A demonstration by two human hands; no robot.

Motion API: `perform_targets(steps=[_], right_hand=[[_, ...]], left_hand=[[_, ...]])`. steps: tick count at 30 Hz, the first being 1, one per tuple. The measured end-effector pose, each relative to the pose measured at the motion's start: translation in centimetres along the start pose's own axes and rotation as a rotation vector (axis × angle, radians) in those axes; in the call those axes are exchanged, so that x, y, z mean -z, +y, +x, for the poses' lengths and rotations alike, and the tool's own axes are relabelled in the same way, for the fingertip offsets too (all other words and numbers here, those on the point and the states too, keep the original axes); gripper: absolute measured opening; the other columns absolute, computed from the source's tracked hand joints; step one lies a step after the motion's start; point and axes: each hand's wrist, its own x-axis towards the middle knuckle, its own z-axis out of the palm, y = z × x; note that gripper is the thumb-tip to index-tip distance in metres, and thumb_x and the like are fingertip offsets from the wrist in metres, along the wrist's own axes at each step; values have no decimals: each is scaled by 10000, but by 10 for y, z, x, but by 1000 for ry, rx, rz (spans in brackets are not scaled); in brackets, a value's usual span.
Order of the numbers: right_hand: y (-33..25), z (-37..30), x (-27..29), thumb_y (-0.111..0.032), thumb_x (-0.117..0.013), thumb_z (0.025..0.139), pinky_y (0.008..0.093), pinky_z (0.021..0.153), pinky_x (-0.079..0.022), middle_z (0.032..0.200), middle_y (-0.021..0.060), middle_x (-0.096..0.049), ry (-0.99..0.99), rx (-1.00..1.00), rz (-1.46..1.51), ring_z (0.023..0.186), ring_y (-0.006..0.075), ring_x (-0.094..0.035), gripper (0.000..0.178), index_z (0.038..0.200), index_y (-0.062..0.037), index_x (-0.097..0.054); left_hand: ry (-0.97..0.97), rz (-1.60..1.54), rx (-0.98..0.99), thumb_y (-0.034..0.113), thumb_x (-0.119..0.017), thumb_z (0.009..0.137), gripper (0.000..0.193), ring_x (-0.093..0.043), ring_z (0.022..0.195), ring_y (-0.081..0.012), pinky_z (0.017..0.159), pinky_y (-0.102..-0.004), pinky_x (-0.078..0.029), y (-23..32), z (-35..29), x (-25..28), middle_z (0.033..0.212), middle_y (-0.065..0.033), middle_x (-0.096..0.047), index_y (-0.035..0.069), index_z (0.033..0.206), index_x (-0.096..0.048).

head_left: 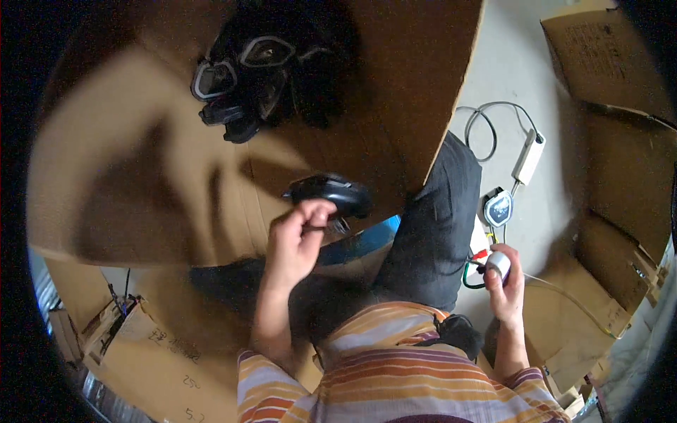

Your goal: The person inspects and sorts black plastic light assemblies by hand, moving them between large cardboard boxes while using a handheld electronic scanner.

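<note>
My left hand (296, 240) is closed, thumb and fingers pinching the lower edge of a black rounded housing (331, 194) held over the large cardboard box. Its underside and details are dark and slightly blurred. On the right, my right hand (506, 289) wraps around a small white cylinder (498, 264); its exact kind does not show. Red, green and black wires (474, 262) lie beside that hand. Just above it, a black unit with a pale, silver-rimmed face (499, 208) rests on the floor, with a cable attached.
Inside the large cardboard box (409, 92) lies a dark heap of similar black units (268, 77). A white power strip (529, 158) with a looped black cable sits on the grey floor. Other cardboard boxes (620, 176) stand right, and another (155, 366) lower left.
</note>
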Motion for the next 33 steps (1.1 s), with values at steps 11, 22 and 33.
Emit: perform_targets(steps=[11, 22, 33], right_hand=[[-14, 14, -24, 88, -387, 594, 203, 579, -354, 754, 33, -421, -80, -119, -54, 657, 87, -407, 338, 911, -31, -376], [-21, 32, -30, -4, -522, 619, 287, 594, -401, 692, 118, -505, -189, -182, -207, 641, 221, -508, 349, 942, -42, -396], [-28, 26, -39, 6, -496, 624, 304, 592, -407, 694, 123, -505, -221, -148, -219, 647, 236, -521, 337, 940, -34, -388]], left_hand=[[35, 797, 16, 243, -399, 750, 273, -517, 744, -330, 643, -398, -423, -180, 184, -41, 788, -184, -540, 40, 894, -510], [-469, 685, 306, 207, -457, 688, 296, -519, 810, -318, 700, -384, -422, -189, 263, -33, 870, -162, -542, 53, 936, -508], [136, 337, -85, 117, -543, 665, 242, -540, 749, -287, 640, -327, -432, -128, 128, -35, 814, -175, -548, 53, 899, -534]])
